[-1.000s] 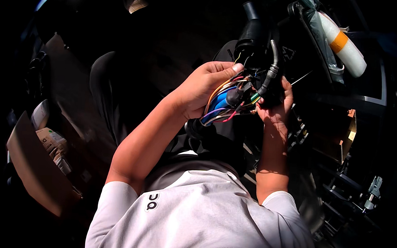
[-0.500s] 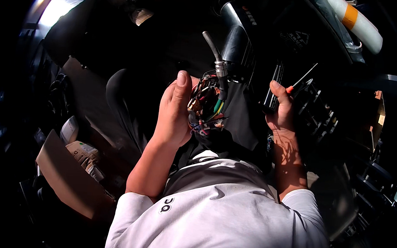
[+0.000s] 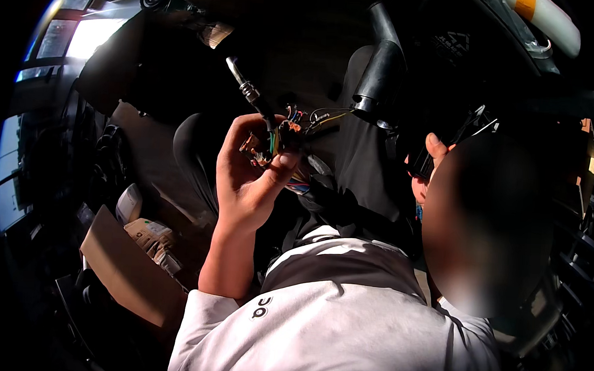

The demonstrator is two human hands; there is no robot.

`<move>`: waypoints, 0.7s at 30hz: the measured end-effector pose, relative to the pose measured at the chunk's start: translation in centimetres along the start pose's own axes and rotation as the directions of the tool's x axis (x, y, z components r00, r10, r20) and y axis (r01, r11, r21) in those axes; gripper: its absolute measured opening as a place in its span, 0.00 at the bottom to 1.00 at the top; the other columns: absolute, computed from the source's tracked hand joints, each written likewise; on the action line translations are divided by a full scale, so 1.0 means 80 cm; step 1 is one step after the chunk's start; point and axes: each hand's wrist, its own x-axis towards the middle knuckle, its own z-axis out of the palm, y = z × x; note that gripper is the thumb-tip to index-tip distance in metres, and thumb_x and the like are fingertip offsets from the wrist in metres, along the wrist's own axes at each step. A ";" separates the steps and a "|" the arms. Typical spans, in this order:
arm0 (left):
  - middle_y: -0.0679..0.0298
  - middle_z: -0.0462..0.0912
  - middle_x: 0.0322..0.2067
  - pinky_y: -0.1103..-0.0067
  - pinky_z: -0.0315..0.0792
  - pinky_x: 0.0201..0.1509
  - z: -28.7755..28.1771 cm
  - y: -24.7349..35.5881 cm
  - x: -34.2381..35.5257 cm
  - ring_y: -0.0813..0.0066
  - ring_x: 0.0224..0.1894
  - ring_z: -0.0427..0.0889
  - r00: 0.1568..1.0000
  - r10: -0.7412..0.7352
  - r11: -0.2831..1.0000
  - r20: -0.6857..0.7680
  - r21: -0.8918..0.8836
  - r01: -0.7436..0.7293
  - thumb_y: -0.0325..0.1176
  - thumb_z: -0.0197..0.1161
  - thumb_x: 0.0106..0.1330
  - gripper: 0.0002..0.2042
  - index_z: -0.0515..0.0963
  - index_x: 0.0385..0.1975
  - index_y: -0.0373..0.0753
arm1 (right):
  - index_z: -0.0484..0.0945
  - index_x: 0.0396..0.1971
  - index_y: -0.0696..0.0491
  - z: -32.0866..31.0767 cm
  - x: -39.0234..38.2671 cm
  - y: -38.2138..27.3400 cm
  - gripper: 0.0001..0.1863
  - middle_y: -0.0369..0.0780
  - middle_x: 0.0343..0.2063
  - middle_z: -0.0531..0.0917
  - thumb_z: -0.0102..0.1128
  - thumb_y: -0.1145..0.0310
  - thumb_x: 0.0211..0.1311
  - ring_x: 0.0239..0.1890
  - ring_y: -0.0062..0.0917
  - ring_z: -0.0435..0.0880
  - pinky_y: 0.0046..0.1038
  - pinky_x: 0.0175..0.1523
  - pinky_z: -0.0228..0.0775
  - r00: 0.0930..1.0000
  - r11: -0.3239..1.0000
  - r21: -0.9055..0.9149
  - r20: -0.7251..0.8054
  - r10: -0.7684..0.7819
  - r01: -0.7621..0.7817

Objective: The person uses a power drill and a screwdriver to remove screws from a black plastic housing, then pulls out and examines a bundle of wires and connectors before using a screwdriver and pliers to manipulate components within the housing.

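My left hand (image 3: pixel 246 193) is closed around a bundle of coloured wires (image 3: pixel 300 180) with copper-coloured parts, thumb on the near side. Out of the bundle rises a thick grey cable with a metal gland (image 3: pixel 249 91), leaning up and to the left. Thin wires stretch from the bundle toward the mouth of a black tubular housing (image 3: pixel 378 75) by my right leg. Over on the right, my right hand (image 3: pixel 436 151) is closed on a black ridged piece (image 3: pixel 420 165) and a screwdriver (image 3: pixel 486 127), its thin shaft pointing up right. A blurred patch hides most of that hand's forearm.
An open cardboard box (image 3: pixel 128 264) with brown paper-like packing (image 3: pixel 153 238) stands at the left. A white roll with an orange band (image 3: pixel 550 24) lies at the far right. Another cardboard box (image 3: pixel 588 170) sits at the right edge. Much of the surroundings is in deep shadow.
My left hand has turned, its fingers now curled round the wire bundle, and the cable has swung to the left. Wires to the tubular housing now show. The blurred patch covers my right forearm.
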 end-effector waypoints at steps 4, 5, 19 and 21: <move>0.62 0.81 0.39 0.83 0.76 0.44 -0.002 -0.001 0.002 0.81 0.38 0.80 0.997 -0.070 0.980 -0.022 -0.189 0.064 0.24 0.65 0.64 0.17 0.70 0.51 0.31 | 0.80 0.38 0.55 0.051 -0.021 -0.016 0.14 0.36 0.32 0.83 0.63 0.59 0.62 0.27 0.20 0.78 0.22 0.28 0.69 0.992 0.999 0.006 -0.126 -0.030 0.031; 0.62 0.81 0.38 0.79 0.79 0.45 0.005 0.002 0.003 0.79 0.37 0.81 0.995 -0.084 0.972 -0.048 -0.224 0.071 0.24 0.65 0.64 0.17 0.70 0.51 0.31 | 0.80 0.37 0.54 0.047 -0.020 -0.018 0.14 0.36 0.31 0.83 0.64 0.58 0.62 0.27 0.20 0.79 0.22 0.28 0.69 0.993 0.998 0.041 -0.108 0.044 -0.040; 0.55 0.80 0.44 0.80 0.80 0.42 -0.011 0.012 0.032 0.73 0.38 0.84 0.971 -0.161 0.978 0.178 -0.103 0.181 0.36 0.73 0.58 0.35 0.64 0.62 0.27 | 0.78 0.42 0.60 0.063 -0.030 -0.080 0.24 0.40 0.33 0.82 0.52 0.50 0.68 0.32 0.21 0.79 0.23 0.37 0.70 0.981 0.996 0.067 0.185 -0.065 0.053; 0.62 0.81 0.40 0.84 0.76 0.43 -0.010 0.023 0.044 0.79 0.39 0.81 0.954 -0.145 0.984 0.264 -0.067 0.168 0.38 0.78 0.54 0.38 0.66 0.61 0.29 | 0.77 0.42 0.63 0.081 -0.031 -0.103 0.26 0.42 0.33 0.81 0.52 0.50 0.65 0.29 0.23 0.77 0.24 0.35 0.68 0.971 0.993 0.065 0.215 -0.106 0.094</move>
